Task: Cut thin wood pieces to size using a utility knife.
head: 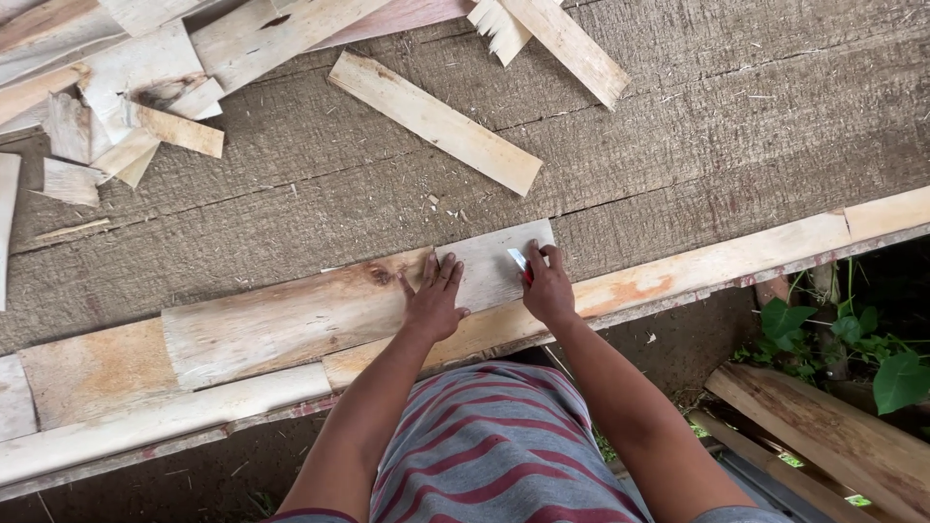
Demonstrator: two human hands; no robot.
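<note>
My left hand (433,298) lies flat, fingers together, on a short pale grey board (486,263) that rests across longer planks at the edge of a rough wooden floor. My right hand (545,286) is closed on a small red and white tool (521,262), pressed against the right end of that same board. A wide knotted plank (281,320) sits just left of my left hand, touching the grey board.
A loose slat (436,121) lies on the floor beyond my hands, another slat (572,44) at the top. A heap of wood offcuts (126,97) fills the upper left. Right of the floor's edge are green plants (852,339) and stacked planks (823,436) below.
</note>
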